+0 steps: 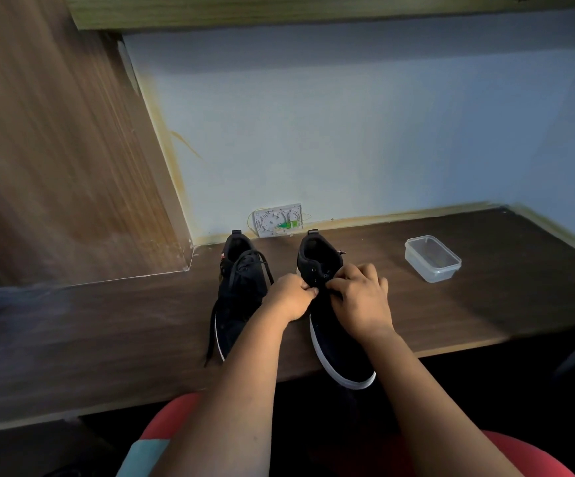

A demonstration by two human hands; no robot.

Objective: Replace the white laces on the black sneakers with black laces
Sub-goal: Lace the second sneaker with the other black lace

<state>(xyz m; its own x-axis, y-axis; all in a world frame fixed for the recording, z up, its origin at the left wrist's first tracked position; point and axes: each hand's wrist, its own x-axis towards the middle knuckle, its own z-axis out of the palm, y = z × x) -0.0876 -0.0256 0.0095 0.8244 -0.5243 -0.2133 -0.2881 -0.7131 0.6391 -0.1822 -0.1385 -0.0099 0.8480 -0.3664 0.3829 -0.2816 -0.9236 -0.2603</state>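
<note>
You're lacing the right sneaker (327, 325): left hand (291, 297) and right hand (358, 297) pinch black lace between them; next, thread the eyelet just beyond your fingertips.

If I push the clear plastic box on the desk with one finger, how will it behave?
The clear plastic box looks empty and thin-walled, so it is probably very light. On the smooth desk it would likely slide rather than tip, since it is low and wide. It has no lid and may flex if squeezed.

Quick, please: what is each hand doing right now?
Left hand: closed, pinching at the lacing of the right sneaker.
Right hand: closed, pinching there too; the lace itself is hidden.
</note>
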